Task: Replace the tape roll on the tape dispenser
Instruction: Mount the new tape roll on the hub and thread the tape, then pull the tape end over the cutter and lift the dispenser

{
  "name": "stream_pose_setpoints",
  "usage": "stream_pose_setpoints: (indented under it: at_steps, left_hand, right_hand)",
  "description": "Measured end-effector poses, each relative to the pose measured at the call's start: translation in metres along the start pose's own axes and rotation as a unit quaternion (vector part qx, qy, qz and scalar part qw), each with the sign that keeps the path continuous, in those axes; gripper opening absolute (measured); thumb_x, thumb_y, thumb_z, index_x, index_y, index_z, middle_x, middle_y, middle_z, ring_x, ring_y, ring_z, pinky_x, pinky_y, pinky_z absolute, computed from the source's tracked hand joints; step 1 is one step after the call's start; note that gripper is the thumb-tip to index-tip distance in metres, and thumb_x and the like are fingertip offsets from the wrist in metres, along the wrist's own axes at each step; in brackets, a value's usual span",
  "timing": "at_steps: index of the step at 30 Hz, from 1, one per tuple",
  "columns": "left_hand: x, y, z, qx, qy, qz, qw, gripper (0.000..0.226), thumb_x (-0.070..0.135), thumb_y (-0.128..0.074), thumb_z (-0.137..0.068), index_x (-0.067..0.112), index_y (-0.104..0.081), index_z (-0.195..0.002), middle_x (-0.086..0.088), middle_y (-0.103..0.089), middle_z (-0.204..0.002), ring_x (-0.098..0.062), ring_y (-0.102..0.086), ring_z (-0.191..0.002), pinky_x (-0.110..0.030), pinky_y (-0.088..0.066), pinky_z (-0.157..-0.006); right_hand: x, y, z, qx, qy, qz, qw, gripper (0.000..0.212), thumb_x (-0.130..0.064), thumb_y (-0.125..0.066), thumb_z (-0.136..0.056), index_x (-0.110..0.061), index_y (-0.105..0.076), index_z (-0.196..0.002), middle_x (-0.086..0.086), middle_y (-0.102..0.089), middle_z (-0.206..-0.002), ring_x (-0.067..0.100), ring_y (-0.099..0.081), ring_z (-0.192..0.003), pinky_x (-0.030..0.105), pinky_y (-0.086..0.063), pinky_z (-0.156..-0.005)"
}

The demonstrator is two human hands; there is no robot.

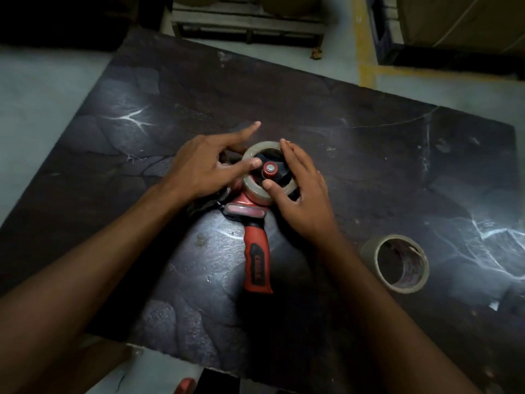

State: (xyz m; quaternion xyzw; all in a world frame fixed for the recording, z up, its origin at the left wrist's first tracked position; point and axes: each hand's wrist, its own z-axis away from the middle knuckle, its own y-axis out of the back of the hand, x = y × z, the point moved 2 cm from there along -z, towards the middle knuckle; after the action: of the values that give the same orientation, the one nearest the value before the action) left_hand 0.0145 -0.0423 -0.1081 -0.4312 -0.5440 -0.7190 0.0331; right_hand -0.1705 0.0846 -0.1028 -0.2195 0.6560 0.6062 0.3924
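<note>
A red and black tape dispenser (257,260) lies flat on the dark table (369,155), handle toward me. A translucent tape roll (261,147) sits around its black hub with the red centre cap (270,169). My left hand (204,169) rests on the roll's left side, thumb on the inner rim, index finger stretched out away from me. My right hand (301,191) cups the roll's right side, thumb pressing on its near rim. A second tape roll (397,263), brownish with a printed core, lies loose on the table at the right.
The table's near edge runs across the bottom of the view, with pale floor below it. A wooden pallet (247,27) stands beyond the far edge. Cardboard boxes (460,21) and a yellow floor line (362,46) are at the upper right.
</note>
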Motion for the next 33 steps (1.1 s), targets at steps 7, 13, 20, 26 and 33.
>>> stream_pose_setpoints:
  at_steps: [7,13,20,26,33]
  left_hand:
    - [-0.027,0.000,0.091,0.100,-0.020,0.070,0.992,0.084,0.052,-0.082,-0.085,0.026,-0.054,-0.160,0.005,-0.072,-0.143,0.015,-0.061,-0.125,-0.016,-0.046,-0.112]
    - [-0.039,-0.001,0.117,0.158,-0.004,0.058,0.986,0.075,0.030,-0.098,-0.074,0.017,-0.070,-0.142,0.023,-0.075,-0.107,0.005,-0.075,-0.098,-0.015,-0.054,-0.098]
    - [-0.039,-0.007,0.117,0.191,0.028,0.085,0.978,0.046,0.021,-0.100,-0.072,0.013,-0.085,-0.114,0.001,-0.084,-0.094,-0.010,-0.080,-0.083,-0.031,-0.062,-0.088]
    - [-0.039,0.000,0.110,0.163,0.030,0.083,0.983,0.028,0.021,-0.098,-0.075,0.013,-0.087,-0.100,0.004,-0.082,-0.089,-0.011,-0.078,-0.083,-0.018,-0.059,-0.077]
    - [-0.037,0.003,0.100,0.125,-0.035,0.050,0.990,0.009,0.016,-0.092,-0.086,0.015,-0.086,-0.092,0.008,-0.078,-0.085,-0.011,-0.072,-0.073,-0.038,-0.056,-0.071]
  right_hand:
    - [-0.008,-0.014,0.067,0.038,-0.039,0.030,0.998,0.092,-0.058,-0.068,-0.086,-0.034,-0.027,-0.165,-0.005,-0.036,-0.167,0.016,-0.035,-0.154,0.051,-0.031,-0.123]
    - [-0.027,-0.040,0.106,0.007,-0.159,0.022,0.987,0.052,-0.047,-0.076,-0.089,-0.023,-0.047,-0.125,0.002,-0.067,-0.103,0.027,-0.062,-0.092,0.036,-0.042,-0.077]
    - [-0.021,-0.061,0.089,-0.149,-0.364,-0.343,0.853,0.021,-0.019,-0.076,-0.096,-0.003,-0.063,-0.104,0.014,-0.070,-0.071,0.027,-0.070,-0.052,0.043,-0.063,-0.058]
    - [-0.027,-0.067,0.082,-0.215,-0.349,-0.498,0.764,0.043,-0.028,-0.074,-0.090,-0.005,-0.061,-0.124,0.014,-0.081,-0.101,0.025,-0.074,-0.060,0.029,-0.061,-0.053]
    - [-0.038,-0.080,0.075,-0.218,-0.348,-0.632,0.657,0.022,-0.025,-0.065,-0.093,-0.018,-0.051,-0.076,-0.003,-0.042,-0.055,0.008,-0.043,-0.041,0.021,-0.040,-0.041]
